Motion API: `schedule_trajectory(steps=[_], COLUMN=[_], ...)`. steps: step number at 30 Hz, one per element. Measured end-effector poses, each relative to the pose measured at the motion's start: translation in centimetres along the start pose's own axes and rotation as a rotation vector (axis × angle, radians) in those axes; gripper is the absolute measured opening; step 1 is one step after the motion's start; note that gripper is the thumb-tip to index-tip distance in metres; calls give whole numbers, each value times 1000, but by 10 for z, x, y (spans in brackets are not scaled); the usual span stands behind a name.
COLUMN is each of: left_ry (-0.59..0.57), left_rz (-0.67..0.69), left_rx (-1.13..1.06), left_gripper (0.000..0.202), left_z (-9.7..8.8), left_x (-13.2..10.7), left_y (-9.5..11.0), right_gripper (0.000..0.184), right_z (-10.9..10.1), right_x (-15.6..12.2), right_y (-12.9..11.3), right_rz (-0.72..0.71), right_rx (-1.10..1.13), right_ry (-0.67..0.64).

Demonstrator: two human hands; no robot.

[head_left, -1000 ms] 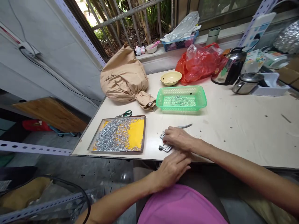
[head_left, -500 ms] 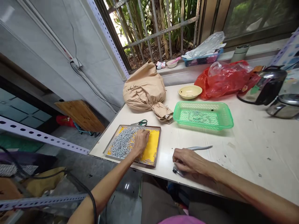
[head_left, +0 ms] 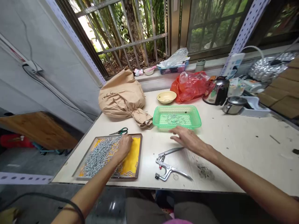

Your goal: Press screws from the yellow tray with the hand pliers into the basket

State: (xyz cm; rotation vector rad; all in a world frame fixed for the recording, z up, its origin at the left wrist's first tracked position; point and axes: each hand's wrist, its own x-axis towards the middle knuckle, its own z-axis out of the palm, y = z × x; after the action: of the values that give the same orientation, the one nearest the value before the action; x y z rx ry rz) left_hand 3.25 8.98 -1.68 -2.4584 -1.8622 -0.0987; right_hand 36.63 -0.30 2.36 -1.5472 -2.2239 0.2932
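My left hand [head_left: 125, 145] is over the shallow tray [head_left: 140, 149], at the right edge of a heap of small silvery metal pieces [head_left: 100, 157] that look like screws or pins. Its fingers are curled together, and whatever they hold is hidden. Bare yellow lining shows beside it. My right hand [head_left: 187, 139] hovers above the table with fingers apart and nothing in them, just in front of the green plastic basket [head_left: 197, 126]. Below it lie silver hand pliers [head_left: 167, 169] with a spring and a red part, resting on the tabletop with their handles spread.
Green-handled scissors [head_left: 122, 131] lie behind the tray. A tied brown paper bag [head_left: 123, 96], a yellow bowl [head_left: 166, 97] and a red plastic bag [head_left: 190, 87] stand along the back. A kettle [head_left: 218, 90] and metal pot [head_left: 234, 105] are at the right.
My right hand has let go of the pliers, leaving them on the table, and moved up toward the green basket with its fingers opened. My left hand stays over the tray. The view has turned right.
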Motion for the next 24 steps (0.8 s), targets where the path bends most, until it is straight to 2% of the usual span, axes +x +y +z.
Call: schedule_trajectory(steps=[2,4,5,7,10,12,15,18,24], left_ry=[19,33,11,-142,-406,-496,-541,-580,-590], left_rz=[2,-18,-50,-158,-308,-365,-389,-373,-363], left_rx=[-33,-166,-280,-567,-942,-1093,-1193,-1191,-1092], left_gripper=[19,16,16,16,21,25,30,33,34], left_z=[-9,-22,-29,-39,-42,-35,-20,-10,-10], left_x=[-4,-14,-22,-42,-74,-91,-103,-106,-109], left_y=[8,24,34,60,98,117,131,137,139], right_gripper=[23,21,20,18,19,20,20,21,22], right_z=[10,18,20,25,33,35,32,28,33], right_x=[-32,-60,-71,-84,-89,-89,-88,-88,-91], right_y=[-18,-35,-40,-46,-41,-36,-32,-33,-32], right_rz=[-34,-33,-23,9,48,61,74,85,102], right_rx=[65,61,36,-24,-93,-127,-155,-155,-149], right_ry=[-152,-305,-369,-448,-457,-436,-431,-434,-384])
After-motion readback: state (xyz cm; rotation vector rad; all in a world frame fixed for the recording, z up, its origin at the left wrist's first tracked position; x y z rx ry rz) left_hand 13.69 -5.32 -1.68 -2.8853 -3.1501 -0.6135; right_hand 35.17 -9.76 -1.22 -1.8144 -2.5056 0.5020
